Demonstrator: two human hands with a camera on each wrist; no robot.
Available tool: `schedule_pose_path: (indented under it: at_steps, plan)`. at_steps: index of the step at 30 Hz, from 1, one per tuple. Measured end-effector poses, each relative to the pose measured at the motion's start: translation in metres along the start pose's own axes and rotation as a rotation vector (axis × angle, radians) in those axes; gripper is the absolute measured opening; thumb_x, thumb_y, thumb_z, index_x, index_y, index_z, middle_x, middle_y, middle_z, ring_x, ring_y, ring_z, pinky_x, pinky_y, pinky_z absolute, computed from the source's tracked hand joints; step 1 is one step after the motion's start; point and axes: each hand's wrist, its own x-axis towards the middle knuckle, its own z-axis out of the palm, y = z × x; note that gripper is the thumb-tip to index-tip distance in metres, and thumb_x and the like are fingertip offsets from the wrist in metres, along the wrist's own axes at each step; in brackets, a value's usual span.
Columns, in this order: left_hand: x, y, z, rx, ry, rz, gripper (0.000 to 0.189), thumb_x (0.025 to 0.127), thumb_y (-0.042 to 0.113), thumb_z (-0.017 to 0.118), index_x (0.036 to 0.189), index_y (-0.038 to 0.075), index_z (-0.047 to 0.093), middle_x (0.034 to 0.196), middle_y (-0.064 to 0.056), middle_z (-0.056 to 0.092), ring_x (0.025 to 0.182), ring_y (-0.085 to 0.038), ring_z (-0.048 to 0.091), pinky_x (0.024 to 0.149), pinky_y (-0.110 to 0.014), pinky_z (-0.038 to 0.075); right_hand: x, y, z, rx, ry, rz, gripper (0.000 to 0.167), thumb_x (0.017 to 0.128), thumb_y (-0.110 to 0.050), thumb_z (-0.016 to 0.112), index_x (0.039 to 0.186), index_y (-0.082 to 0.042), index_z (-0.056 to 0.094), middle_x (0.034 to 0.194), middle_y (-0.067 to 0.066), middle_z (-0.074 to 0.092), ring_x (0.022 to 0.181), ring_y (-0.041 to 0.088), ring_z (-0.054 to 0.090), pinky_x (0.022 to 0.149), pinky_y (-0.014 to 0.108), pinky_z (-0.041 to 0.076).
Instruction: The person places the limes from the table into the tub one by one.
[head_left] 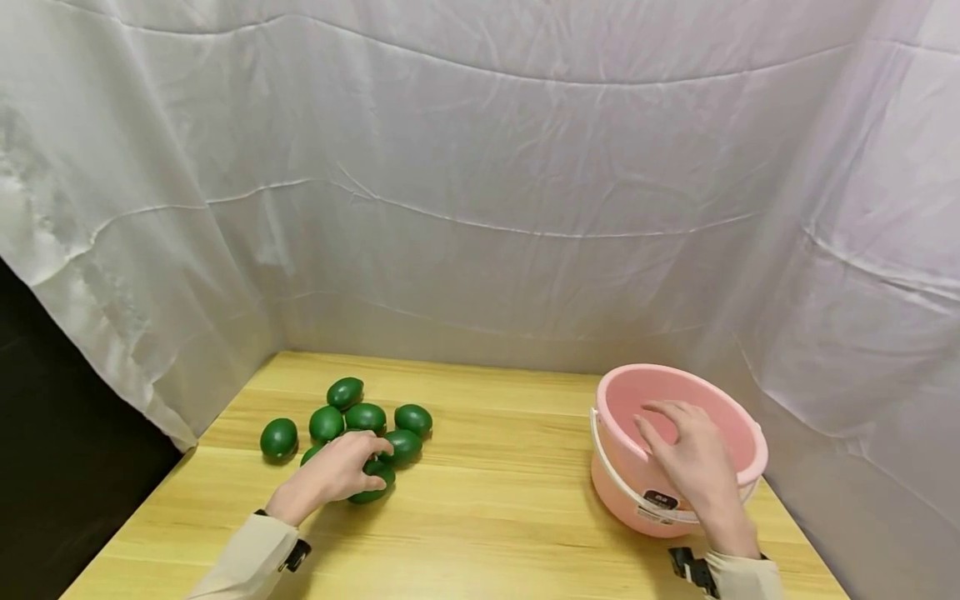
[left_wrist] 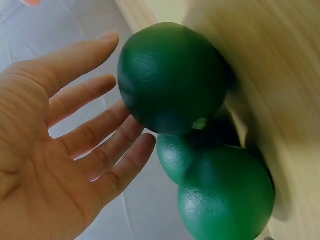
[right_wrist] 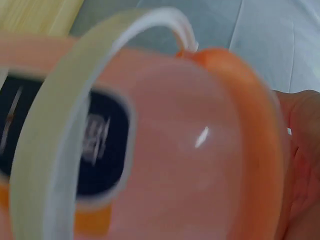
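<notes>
My left hand (head_left: pixel 335 473) hovers low over a group of green limes (head_left: pixel 366 418), fingers spread and slightly bent. The left wrist view shows its fingertips right beside the nearest lime (left_wrist: pixel 172 77), with a second lime (left_wrist: pixel 227 192) below and part of another behind; nothing is in its grasp. On the right stands a pink bucket (head_left: pixel 626 493) with a white handle. Above its near rim is my right hand (head_left: pixel 693 457), thumb and fingers apart and holding nothing. In the right wrist view, the bucket's wall (right_wrist: pixel 185 150) hides most of that hand.
Several more limes lie around the left hand, one (head_left: pixel 279 439) apart at the far left. The wooden table (head_left: pixel 495 508) meets grey-white cloth (head_left: pixel 480 275) hanging at its back and sides. The bucket's white handle (right_wrist: pixel 42 155) hangs down across its front.
</notes>
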Motion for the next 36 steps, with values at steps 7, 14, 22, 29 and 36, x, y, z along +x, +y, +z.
schedule_pose_path:
  at_steps: [7, 14, 22, 29, 36]
  plan:
    - [-0.004, -0.003, 0.002, 0.018, 0.000, 0.011, 0.045, 0.076, 0.018, 0.084, 0.117, 0.007, 0.068, 0.115, -0.006, 0.066, 0.102, -0.023, 0.063, 0.083, -0.039, 0.054, -0.011, 0.020, -0.011, -0.044, 0.036, 0.093, 0.020, 0.085, -0.027, 0.074, 0.090, -0.007, 0.074, 0.091, 0.013, 0.072, 0.100, 0.035, 0.059, 0.091, 0.049, 0.039]
    - [-0.006, -0.003, 0.005, -0.001, -0.016, 0.016, 0.042, 0.078, 0.015, 0.082, 0.116, 0.005, 0.069, 0.123, -0.012, 0.065, 0.115, -0.032, 0.060, 0.091, -0.046, 0.052, -0.019, 0.038, -0.019, -0.088, -0.011, 0.248, 0.033, 0.089, -0.044, 0.066, 0.081, -0.012, 0.069, 0.099, 0.018, 0.068, 0.111, 0.041, 0.049, 0.095, 0.060, 0.030]
    - [-0.010, -0.005, 0.007, -0.009, -0.037, 0.033, 0.040, 0.078, 0.009, 0.079, 0.117, 0.005, 0.069, 0.128, -0.017, 0.062, 0.122, -0.038, 0.055, 0.097, -0.052, 0.048, -0.031, 0.067, -0.027, -0.060, -0.042, 0.236, 0.029, 0.091, -0.039, 0.065, 0.074, -0.015, 0.065, 0.093, 0.011, 0.065, 0.095, 0.025, 0.048, 0.078, 0.043, 0.034]
    - [-0.010, -0.006, 0.007, -0.014, -0.068, 0.048, 0.046, 0.074, 0.004, 0.076, 0.118, 0.005, 0.067, 0.130, -0.018, 0.061, 0.124, -0.040, 0.054, 0.099, -0.053, 0.047, -0.048, 0.087, -0.031, 0.069, 0.009, 0.169, 0.011, 0.083, -0.025, 0.077, 0.079, -0.021, 0.067, 0.095, -0.014, 0.057, 0.091, -0.013, 0.041, 0.074, 0.014, 0.037]
    - [-0.011, -0.005, 0.008, 0.025, -0.056, 0.034, 0.045, 0.075, 0.006, 0.081, 0.118, 0.008, 0.068, 0.130, -0.016, 0.061, 0.122, -0.038, 0.055, 0.097, -0.052, 0.048, -0.059, 0.105, -0.034, 0.294, 0.058, 0.021, 0.036, 0.058, 0.006, 0.088, 0.083, -0.012, 0.070, 0.109, -0.023, 0.058, 0.117, -0.006, 0.046, 0.109, 0.006, 0.021]
